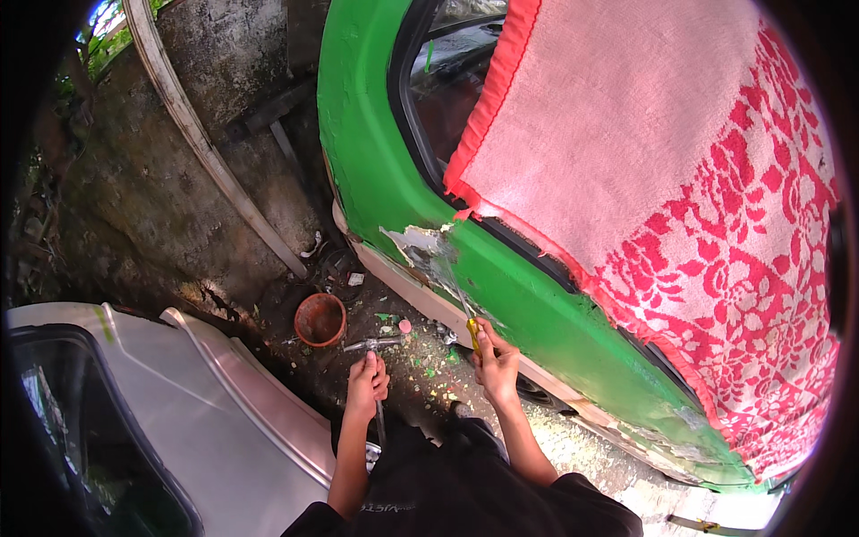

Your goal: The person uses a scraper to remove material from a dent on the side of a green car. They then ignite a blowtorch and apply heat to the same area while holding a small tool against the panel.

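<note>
Yellow-handled screwdriver [473, 333]: my right hand [497, 367] gripped it, its shaft pointing toward the green car [367, 116]'s chipped patch [417, 243].
Metal hammer [374, 344]: my left hand [365, 387] clasped its handle, left of the screwdriver.

The curved metal car body [514, 291] at centre is bright green with whitish patches; the fabric cloth [667, 179], upper right, is pale pink with red floral pattern and border. Below centre, the slim screwdriver handle [472, 333] is yellow, the T-shaped metal tool [374, 344] silver-grey.
</note>
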`<state>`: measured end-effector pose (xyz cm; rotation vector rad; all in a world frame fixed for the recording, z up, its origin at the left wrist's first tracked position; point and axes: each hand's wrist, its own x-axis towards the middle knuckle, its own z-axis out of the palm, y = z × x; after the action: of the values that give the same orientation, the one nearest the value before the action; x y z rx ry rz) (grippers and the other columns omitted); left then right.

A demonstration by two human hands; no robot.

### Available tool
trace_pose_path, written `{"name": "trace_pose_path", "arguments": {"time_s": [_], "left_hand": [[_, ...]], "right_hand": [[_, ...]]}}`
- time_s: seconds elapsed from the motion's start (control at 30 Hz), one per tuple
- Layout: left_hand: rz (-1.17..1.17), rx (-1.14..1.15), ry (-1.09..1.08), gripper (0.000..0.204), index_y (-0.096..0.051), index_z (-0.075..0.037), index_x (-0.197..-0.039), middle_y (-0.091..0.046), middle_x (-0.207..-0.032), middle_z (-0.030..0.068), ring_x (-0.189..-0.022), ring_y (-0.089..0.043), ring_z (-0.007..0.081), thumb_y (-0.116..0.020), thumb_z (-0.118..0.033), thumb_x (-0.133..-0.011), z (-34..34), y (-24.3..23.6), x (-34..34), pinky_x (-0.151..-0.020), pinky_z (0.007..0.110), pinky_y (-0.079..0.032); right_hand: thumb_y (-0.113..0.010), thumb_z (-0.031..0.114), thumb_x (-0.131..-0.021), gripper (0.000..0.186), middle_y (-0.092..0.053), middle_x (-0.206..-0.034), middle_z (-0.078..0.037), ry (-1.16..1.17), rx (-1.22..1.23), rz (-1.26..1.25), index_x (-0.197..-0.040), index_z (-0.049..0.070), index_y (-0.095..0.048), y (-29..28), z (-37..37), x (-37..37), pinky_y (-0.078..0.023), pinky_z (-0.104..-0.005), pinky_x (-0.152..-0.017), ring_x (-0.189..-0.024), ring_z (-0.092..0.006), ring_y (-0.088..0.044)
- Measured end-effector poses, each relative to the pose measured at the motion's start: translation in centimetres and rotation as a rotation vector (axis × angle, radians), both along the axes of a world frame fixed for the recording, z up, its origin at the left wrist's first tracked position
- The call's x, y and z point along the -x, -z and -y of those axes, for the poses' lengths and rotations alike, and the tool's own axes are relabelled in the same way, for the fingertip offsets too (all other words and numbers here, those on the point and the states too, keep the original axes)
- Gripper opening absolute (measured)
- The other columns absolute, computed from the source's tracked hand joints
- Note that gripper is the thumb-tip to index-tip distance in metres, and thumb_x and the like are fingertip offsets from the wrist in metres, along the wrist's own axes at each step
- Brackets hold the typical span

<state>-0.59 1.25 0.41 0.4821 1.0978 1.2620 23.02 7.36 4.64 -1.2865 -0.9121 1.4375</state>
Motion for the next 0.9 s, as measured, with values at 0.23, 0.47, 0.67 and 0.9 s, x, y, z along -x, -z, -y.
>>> {"name": "trace_pose_path", "arguments": {"time_s": [0.23, 0.47, 0.67, 0.9], "left_hand": [[-0.004, -0.035, -0.011, 0.04, -0.044, -0.012, -0.082, -0.031, -0.06, -0.0049, -0.044, -0.027, 0.0054, -0.043, -0.043, -0.107, 1.9, -0.6, -0.1, -0.039, 0.023, -0.021], [0.032, 0.023, -0.063, 0.04, -0.044, -0.012, -0.083, -0.031, -0.059, -0.0048, -0.043, -0.026, 0.0052, -0.044, -0.044, -0.106, 3.1, 0.9, 0.7, -0.039, 0.023, -0.02], [0.047, 0.017, -0.039, 0.04, -0.044, -0.013, -0.082, -0.032, -0.059, -0.0053, -0.044, -0.027, 0.0049, -0.044, -0.044, -0.107, 1.3, 0.2, -1.5, -0.039, 0.022, -0.021], [0.014, 0.007, -0.101, 0.019, -0.042, -0.016, -0.105, -0.038, -0.066, -0.004, -0.045, -0.031, 0.0048, -0.045, -0.034, -0.108, 1.2, -0.5, -2.2, -0.039, 0.022, -0.024]], "right_hand": [[-0.056, 0.018, -0.104, 0.034, -0.051, -0.067, 0.005, -0.038, -0.168, -0.018, -0.134, 0.005, -0.063, 3.3, -4.8, 5.0, -0.033, -0.0236, -0.048, -0.055, -0.0046, -0.041], [-0.053, 0.022, -0.106, 0.034, -0.045, -0.064, 0.004, -0.025, -0.013, -0.113, -0.135, 0.006, -0.062, 0.1, -0.3, -1.3, -0.026, -0.0218, -0.04, -0.048, -0.0036, -0.034], [-0.053, 0.027, -0.106, 0.037, -0.046, -0.061, 0.004, -0.073, 0.004, -0.057, -0.134, 0.005, -0.063, 0.4, -3.5, 1.2, -0.027, -0.0232, -0.04, -0.045, -0.0035, -0.034], [-0.05, 0.032, -0.107, 0.035, -0.047, -0.062, 0.0, -0.156, 0.104, -0.198, -0.117, 0.003, -0.064, 1.9, -2.3, -0.3, -0.022, -0.0243, -0.038, -0.041, -0.0053, -0.031]]}}
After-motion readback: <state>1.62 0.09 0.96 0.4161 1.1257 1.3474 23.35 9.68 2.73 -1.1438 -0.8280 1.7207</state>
